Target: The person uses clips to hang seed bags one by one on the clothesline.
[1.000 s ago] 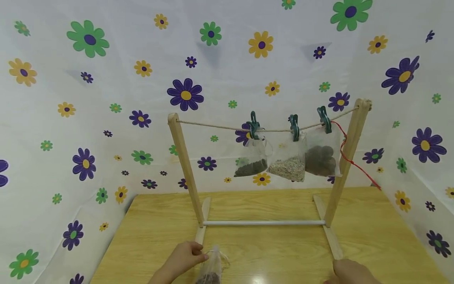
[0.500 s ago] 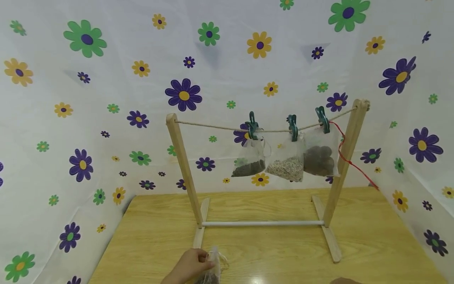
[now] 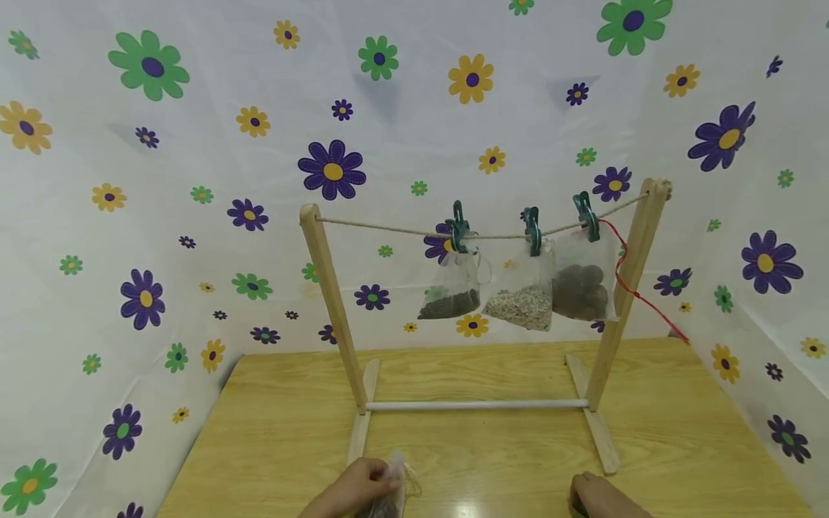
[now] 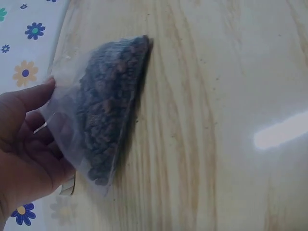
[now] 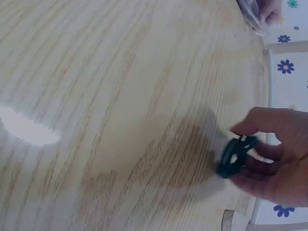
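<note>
My left hand (image 3: 355, 491) pinches the top of a sheer drawstring bag (image 4: 103, 110) near the table's front edge. Dark reddish-brown, lumpy pieces fill the bag's lower part. In the right wrist view my right hand (image 5: 281, 156) holds a dark green clothespin (image 5: 234, 156) between thumb and fingers, above the table. Three similar bags hang clipped on a rope (image 3: 388, 228): one with dark grains (image 3: 451, 302), one with pale flakes (image 3: 520, 306) and one with large dark lumps (image 3: 581, 289). Green clothespins (image 3: 533, 232) grip their tops.
The rope spans two wooden posts (image 3: 332, 302) on flat feet, joined low by a white rod (image 3: 476, 406). A red string (image 3: 637, 295) dangles at the right post. Flower-printed cloth (image 3: 214, 86) surrounds the wooden table (image 3: 505, 460) at the back and sides.
My left hand has shifted slightly right and down, with its fingers now over the bag's top. The right hand dipped mostly out of the head view, then came back holding a green clothespin.
</note>
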Demonstrator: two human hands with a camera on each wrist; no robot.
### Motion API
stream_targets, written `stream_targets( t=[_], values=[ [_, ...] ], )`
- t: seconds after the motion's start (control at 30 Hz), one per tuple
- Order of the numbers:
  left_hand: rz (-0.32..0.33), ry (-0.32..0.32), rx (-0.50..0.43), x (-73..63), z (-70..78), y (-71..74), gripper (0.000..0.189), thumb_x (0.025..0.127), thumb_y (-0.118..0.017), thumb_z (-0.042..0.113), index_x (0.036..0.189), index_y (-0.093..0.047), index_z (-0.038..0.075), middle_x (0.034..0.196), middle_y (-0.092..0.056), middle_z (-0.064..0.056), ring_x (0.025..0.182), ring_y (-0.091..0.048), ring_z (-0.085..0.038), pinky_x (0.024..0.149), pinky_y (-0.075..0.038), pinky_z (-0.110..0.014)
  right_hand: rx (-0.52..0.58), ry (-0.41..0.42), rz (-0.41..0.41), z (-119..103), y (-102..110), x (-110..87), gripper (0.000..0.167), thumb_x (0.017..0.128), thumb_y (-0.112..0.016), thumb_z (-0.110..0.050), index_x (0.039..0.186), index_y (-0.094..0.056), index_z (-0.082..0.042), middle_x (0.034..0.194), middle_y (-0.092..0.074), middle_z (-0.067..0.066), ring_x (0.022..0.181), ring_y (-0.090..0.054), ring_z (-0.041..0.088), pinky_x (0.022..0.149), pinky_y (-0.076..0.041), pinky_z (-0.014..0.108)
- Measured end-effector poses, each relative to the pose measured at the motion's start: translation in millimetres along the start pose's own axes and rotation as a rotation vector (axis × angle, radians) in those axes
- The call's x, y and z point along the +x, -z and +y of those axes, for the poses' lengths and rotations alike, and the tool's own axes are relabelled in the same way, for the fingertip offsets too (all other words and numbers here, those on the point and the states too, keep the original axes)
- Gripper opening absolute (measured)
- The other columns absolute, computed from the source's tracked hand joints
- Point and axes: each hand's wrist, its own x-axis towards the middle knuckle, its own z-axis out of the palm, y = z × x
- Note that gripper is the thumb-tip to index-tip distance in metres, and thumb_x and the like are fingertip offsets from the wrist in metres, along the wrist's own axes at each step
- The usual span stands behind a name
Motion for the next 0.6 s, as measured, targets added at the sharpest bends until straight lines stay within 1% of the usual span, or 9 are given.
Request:
stream_targets(
  t=[0.07,0.17,0.2,0.3,0.37,0.43,0.47,0.53,0.6],
  values=[
    [0.02,-0.022,0.024,-0.4,2.0,1.1,0.023,0.089,-0.066,0.017,0.08,-0.065,-0.004,0.065,-0.049,0.005,0.059,-0.043,-0.003,0.052,-0.037,-0.018,0.072,0.052,0.026,-4,6,0.2,0.029,0.082,-0.073,-0.022,0.093,-0.055,-0.002,0.085,-0.05,0.002,0.072,-0.041,0.0,0.062,-0.043,0.021],
    [0.1,-0.041,0.045,-2.4,6.2,2.3,0.018,0.086,-0.069,0.017,0.083,-0.07,0.0,0.074,-0.062,0.0,0.065,-0.052,-0.002,0.056,-0.044,-0.019,0.145,0.119,0.085,-12,13,0.3,0.031,0.079,-0.072,-0.01,0.103,-0.054,0.001,0.097,-0.052,0.007,0.082,-0.045,0.0,0.068,-0.045,0.021],
    [0.126,-0.032,0.036,-3.5,7.8,2.4,0.017,0.085,-0.07,0.017,0.083,-0.07,0.0,0.076,-0.065,-0.001,0.066,-0.054,-0.003,0.056,-0.045,-0.019,0.151,0.146,0.114,-15,15,0.4,0.032,0.078,-0.071,-0.005,0.104,-0.054,0.001,0.1,-0.052,0.008,0.084,-0.045,0.0,0.069,-0.045,0.021],
    [0.189,-0.013,0.0,-6.3,12.9,2.1,0.016,0.083,-0.071,0.015,0.083,-0.071,-0.001,0.079,-0.069,-0.005,0.069,-0.059,-0.006,0.057,-0.048,-0.02,0.117,0.244,0.229,-23,17,1.1,0.03,0.076,-0.069,0.002,0.104,-0.058,-0.002,0.103,-0.053,0.006,0.089,-0.048,-0.001,0.071,-0.048,0.021],
    [0.22,-0.016,-0.008,-6.7,16.3,1.6,0.014,0.082,-0.072,0.013,0.083,-0.07,-0.001,0.079,-0.07,-0.006,0.069,-0.062,-0.007,0.057,-0.049,-0.02,0.139,0.309,0.294,-27,17,1.3,0.027,0.078,-0.067,0.005,0.102,-0.058,-0.004,0.101,-0.054,0.004,0.09,-0.05,-0.001,0.071,-0.05,0.022],
    [0.243,-0.037,0.01,-6.5,20.5,1.9,0.013,0.082,-0.073,0.014,0.082,-0.071,0.001,0.077,-0.071,-0.004,0.069,-0.062,-0.005,0.058,-0.049,-0.02,0.194,0.354,0.332,-30,18,1.8,0.023,0.081,-0.068,0.002,0.101,-0.057,-0.006,0.1,-0.056,0.002,0.091,-0.053,-0.001,0.073,-0.051,0.023],
    [0.253,-0.054,0.029,-6.4,23.0,2.5,0.012,0.082,-0.072,0.015,0.081,-0.071,0.002,0.077,-0.071,-0.003,0.069,-0.062,-0.004,0.058,-0.049,-0.019,0.225,0.378,0.345,-32,18,2.2,0.022,0.083,-0.068,0.001,0.101,-0.057,-0.005,0.099,-0.057,0.002,0.091,-0.055,-0.001,0.073,-0.052,0.024],
    [0.267,-0.117,0.115,-6.7,28.4,4.0,0.012,0.083,-0.072,0.018,0.08,-0.072,0.006,0.076,-0.071,0.0,0.065,-0.059,0.001,0.058,-0.048,-0.018,0.268,0.411,0.362,-36,21,3.4,0.02,0.085,-0.068,-0.002,0.101,-0.056,-0.004,0.099,-0.06,0.001,0.091,-0.058,0.0,0.074,-0.053,0.025],
    [0.275,-0.186,0.268,-7.3,34.4,6.9,0.015,0.085,-0.07,0.022,0.076,-0.071,0.01,0.07,-0.068,0.005,0.059,-0.05,0.006,0.053,-0.044,-0.016,0.29,0.409,0.365,-42,26,4.6,0.02,0.087,-0.067,-0.005,0.104,-0.057,-0.003,0.101,-0.062,0.003,0.094,-0.06,0.0,0.076,-0.053,0.024]
  ],
)
